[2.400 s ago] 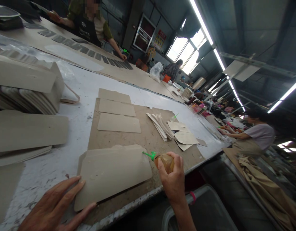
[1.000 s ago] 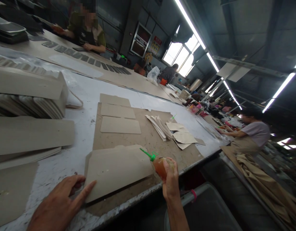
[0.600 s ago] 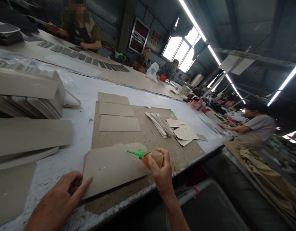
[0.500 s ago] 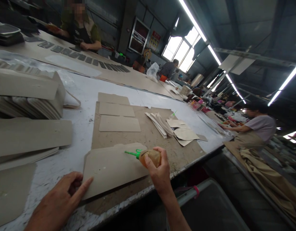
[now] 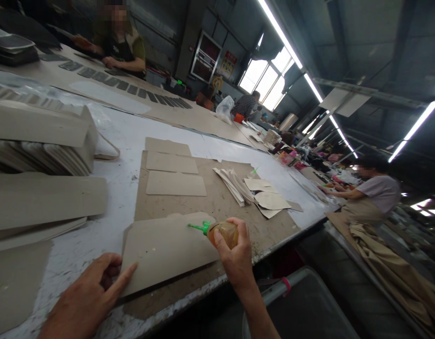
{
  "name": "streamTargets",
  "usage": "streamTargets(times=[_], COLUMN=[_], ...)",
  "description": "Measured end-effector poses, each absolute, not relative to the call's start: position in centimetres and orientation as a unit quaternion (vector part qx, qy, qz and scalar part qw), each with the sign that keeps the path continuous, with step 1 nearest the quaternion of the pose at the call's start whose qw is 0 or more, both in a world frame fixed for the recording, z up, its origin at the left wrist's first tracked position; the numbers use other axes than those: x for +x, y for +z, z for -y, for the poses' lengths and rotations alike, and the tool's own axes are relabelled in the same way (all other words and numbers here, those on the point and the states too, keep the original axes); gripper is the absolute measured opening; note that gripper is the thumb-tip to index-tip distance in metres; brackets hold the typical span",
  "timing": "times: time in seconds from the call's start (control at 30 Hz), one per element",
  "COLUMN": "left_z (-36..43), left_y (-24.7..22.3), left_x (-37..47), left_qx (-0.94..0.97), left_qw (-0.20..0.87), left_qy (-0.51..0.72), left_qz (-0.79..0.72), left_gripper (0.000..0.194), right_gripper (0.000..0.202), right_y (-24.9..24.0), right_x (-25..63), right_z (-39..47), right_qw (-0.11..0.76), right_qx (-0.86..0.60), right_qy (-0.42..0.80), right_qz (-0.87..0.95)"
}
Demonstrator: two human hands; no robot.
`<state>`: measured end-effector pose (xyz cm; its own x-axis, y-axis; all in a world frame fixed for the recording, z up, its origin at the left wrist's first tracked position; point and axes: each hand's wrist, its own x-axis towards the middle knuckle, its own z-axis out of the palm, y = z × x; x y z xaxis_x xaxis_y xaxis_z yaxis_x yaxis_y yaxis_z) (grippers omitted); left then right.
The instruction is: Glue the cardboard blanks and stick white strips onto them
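Note:
My right hand (image 5: pixel 235 249) is wrapped round a squeeze bottle (image 5: pixel 222 234) of amber liquid, probably glue, with a green nozzle. The nozzle points left, over the far right part of a greyish-beige board panel (image 5: pixel 168 252). Whether its tip touches the board I cannot tell. My left hand (image 5: pixel 93 287) is at the panel's near left corner, thumb on top and the other fingers curled by the left edge. Beyond lie smaller flat panels (image 5: pixel 175 182), a bundle of pale strips (image 5: pixel 235 186) and several cream cut pieces (image 5: pixel 272 200).
A tall stack of bent boards (image 5: pixel 37 136) stands at left, with more loose panels (image 5: pixel 44 200) before it. The white table's front edge (image 5: pixel 274 245) runs diagonally. Across the table a person (image 5: pixel 125 52) handles dark pieces; another person (image 5: pixel 376 188) works at right.
My right hand and the bottle have shifted slightly right over the panel. My left hand stays at the corner. The view has tilted a little.

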<state>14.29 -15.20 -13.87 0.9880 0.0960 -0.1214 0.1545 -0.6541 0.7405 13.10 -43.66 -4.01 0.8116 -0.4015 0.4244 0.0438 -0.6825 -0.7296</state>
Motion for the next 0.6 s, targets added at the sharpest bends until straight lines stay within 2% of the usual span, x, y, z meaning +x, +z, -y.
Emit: streamTargets(times=[0.2, 0.37, 0.53, 0.6], left_z=[15.4, 15.8, 16.1, 15.7], left_y=[-13.2, -12.6, -13.4, -14.3], left_x=[14.6, 14.4, 13.8, 13.9], left_qx=[0.904, 0.896, 0.894, 0.905], left_qw=[0.418, 0.435, 0.437, 0.418], left_qy=[-0.048, -0.039, -0.019, -0.008], left_qz=[-0.079, -0.085, -0.095, -0.083], left_gripper=[0.048, 0.045, 0.035, 0.035], right_gripper=[0.032, 0.037, 0.059, 0.063], right_y=[-4.6, -4.1, -5.3, -6.2], right_x=[13.5, 12.8, 12.1, 12.1], right_z=[42.2, 44.7, 47.2, 47.0], right_qw=[0.405, 0.4, 0.59, 0.637], right_qx=[-0.873, -0.848, -0.7, -0.656], right_qy=[-0.264, -0.314, -0.299, -0.286], right_qz=[-0.062, -0.149, -0.269, -0.287])
